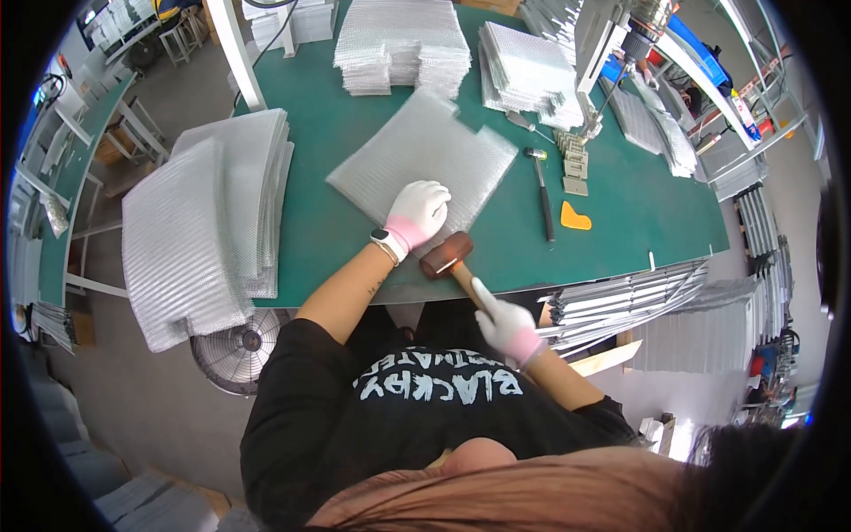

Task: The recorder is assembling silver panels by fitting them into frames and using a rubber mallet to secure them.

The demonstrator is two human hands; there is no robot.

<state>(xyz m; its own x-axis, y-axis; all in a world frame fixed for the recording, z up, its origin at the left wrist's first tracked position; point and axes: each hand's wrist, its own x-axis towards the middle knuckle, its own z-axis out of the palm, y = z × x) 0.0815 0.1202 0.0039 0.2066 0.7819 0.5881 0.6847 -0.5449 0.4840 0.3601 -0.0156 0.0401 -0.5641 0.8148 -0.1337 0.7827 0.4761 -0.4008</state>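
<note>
Gripping a brown mallet mid-frame in my right hand, I rested my curled left hand, its grip unclear, on a translucent sheet across the green table; a fan stood lower left on grey floor.

I could pass over the green surface right of the yellow scraper, or along the strip between the bubble-wrap sheet and the black-handled hammer. The brown-headed mallet blocks me near the front edge; metal blocks and a drill chuck obstruct the back right; the left bubble-wrap stack walls off that side.
</note>
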